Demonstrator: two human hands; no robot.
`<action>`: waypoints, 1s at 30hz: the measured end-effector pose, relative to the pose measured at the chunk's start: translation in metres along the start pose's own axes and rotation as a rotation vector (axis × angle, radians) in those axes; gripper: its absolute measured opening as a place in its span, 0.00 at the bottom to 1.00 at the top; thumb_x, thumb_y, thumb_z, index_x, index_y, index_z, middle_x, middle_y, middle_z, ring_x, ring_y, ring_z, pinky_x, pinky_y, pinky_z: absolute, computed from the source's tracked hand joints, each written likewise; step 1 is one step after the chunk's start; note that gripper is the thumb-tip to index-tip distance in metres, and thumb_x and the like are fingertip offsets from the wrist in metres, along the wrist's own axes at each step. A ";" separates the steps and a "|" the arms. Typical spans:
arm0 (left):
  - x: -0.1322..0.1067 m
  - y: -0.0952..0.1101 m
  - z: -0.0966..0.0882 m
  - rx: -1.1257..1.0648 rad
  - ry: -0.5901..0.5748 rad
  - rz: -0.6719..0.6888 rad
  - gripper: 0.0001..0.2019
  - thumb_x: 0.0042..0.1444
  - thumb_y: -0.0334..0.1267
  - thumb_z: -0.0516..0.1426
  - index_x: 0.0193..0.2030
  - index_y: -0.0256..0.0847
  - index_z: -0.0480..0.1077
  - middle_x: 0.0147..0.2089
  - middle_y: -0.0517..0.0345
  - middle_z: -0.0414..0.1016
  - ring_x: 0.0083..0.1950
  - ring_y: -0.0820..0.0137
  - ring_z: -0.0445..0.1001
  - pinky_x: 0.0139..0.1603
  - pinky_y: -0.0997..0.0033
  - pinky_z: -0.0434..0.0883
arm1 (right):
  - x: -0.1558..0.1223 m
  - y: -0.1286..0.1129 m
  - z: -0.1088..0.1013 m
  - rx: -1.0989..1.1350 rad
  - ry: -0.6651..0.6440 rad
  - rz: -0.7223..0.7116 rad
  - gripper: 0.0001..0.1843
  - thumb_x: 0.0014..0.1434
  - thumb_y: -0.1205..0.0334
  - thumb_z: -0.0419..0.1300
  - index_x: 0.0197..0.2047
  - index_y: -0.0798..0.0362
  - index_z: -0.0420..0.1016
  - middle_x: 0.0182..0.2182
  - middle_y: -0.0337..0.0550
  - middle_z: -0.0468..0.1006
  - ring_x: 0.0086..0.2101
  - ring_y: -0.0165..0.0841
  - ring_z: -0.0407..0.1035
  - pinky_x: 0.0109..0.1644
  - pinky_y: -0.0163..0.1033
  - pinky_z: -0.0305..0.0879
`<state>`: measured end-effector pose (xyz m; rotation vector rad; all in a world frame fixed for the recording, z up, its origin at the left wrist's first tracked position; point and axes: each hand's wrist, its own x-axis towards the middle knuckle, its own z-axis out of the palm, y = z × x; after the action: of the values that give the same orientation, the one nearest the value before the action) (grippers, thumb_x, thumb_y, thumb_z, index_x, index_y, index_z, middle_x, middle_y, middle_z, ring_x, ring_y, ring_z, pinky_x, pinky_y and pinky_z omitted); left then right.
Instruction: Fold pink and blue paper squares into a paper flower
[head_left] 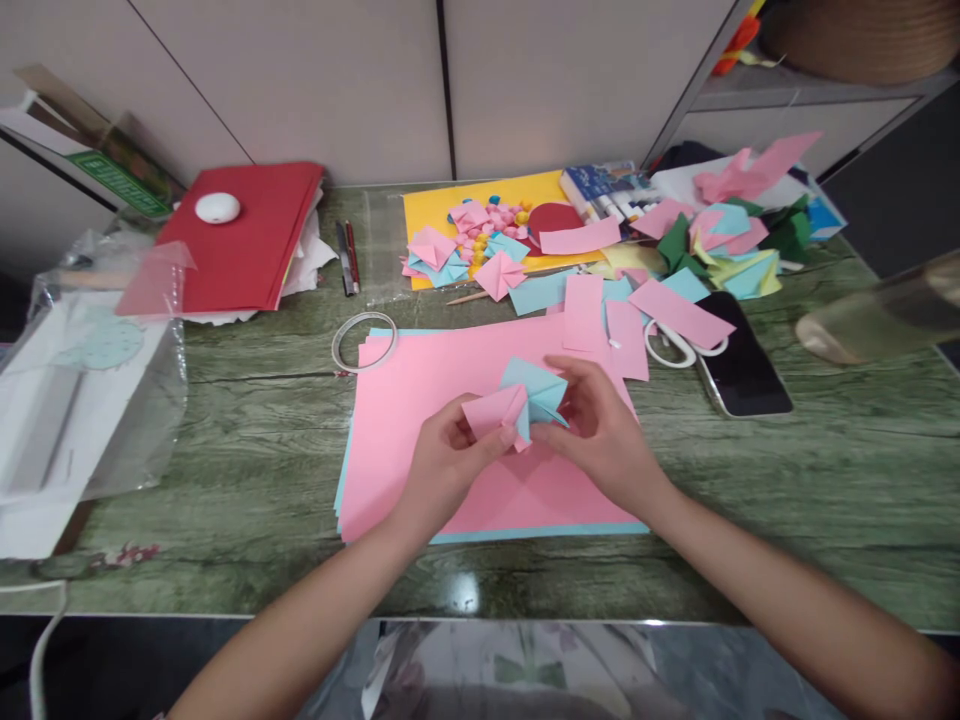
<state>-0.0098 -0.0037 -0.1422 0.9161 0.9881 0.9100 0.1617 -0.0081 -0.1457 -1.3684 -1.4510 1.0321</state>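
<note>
Hands meet above the middle of the green wood-grain table [787, 480]. My left hand [442, 465] pinches the pink side of a folded paper piece [519, 404], thumb on top and fingers curled beneath. My right hand [604, 435] grips the blue side of the same piece, fingertips closed on its folds. The piece is lifted clear, just above a large pink sheet [420, 400] that lies flat on the table over a blue sheet [540, 532], of which only an edge shows.

Items noted nearby:
- A tape roll [364, 340] touches the pink sheet's far left corner.
- Loose pink strips [600, 320] overlap its far right edge.
- White-handled scissors [679, 348] lie partly under those strips, beside a dark phone [742, 375].
- A yellow sheet [431, 205] further back carries more folded pink and blue pieces.
- A red folder [247, 235] sits far left with a white round object [217, 208] on it.

At the right edge is a blurred clear container [877, 320], possibly a bottle.
</note>
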 end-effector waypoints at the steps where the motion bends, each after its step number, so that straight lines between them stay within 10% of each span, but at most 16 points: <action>1: 0.000 0.001 0.000 0.009 0.005 -0.004 0.09 0.47 0.37 0.62 0.35 0.37 0.69 0.31 0.60 0.71 0.33 0.72 0.70 0.35 0.73 0.68 | 0.000 0.000 -0.003 -0.111 0.061 -0.117 0.32 0.48 0.61 0.64 0.56 0.47 0.59 0.42 0.44 0.69 0.37 0.33 0.66 0.39 0.41 0.66; 6: -0.002 0.005 0.001 0.062 -0.053 0.010 0.07 0.50 0.38 0.60 0.33 0.36 0.71 0.29 0.59 0.72 0.32 0.72 0.71 0.35 0.72 0.69 | -0.002 -0.005 -0.012 -0.640 0.150 -0.702 0.16 0.51 0.67 0.63 0.43 0.42 0.72 0.42 0.43 0.69 0.44 0.36 0.64 0.45 0.44 0.63; 13: -0.007 0.011 0.004 0.084 -0.084 0.001 0.06 0.51 0.36 0.59 0.29 0.36 0.71 0.26 0.58 0.73 0.31 0.71 0.72 0.38 0.70 0.69 | -0.004 -0.007 -0.014 -0.755 0.206 -0.931 0.04 0.52 0.62 0.63 0.31 0.40 0.75 0.32 0.37 0.75 0.36 0.33 0.68 0.39 0.40 0.64; 30: -0.006 0.006 0.000 0.039 -0.090 -0.077 0.07 0.50 0.37 0.60 0.28 0.35 0.73 0.26 0.56 0.75 0.29 0.71 0.72 0.33 0.72 0.69 | -0.004 -0.004 -0.013 -0.679 0.093 -0.826 0.11 0.52 0.67 0.62 0.39 0.42 0.74 0.38 0.39 0.74 0.41 0.33 0.65 0.44 0.40 0.63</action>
<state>-0.0128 -0.0077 -0.1351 0.9378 0.9604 0.7812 0.1729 -0.0118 -0.1380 -1.0226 -2.1197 -0.0690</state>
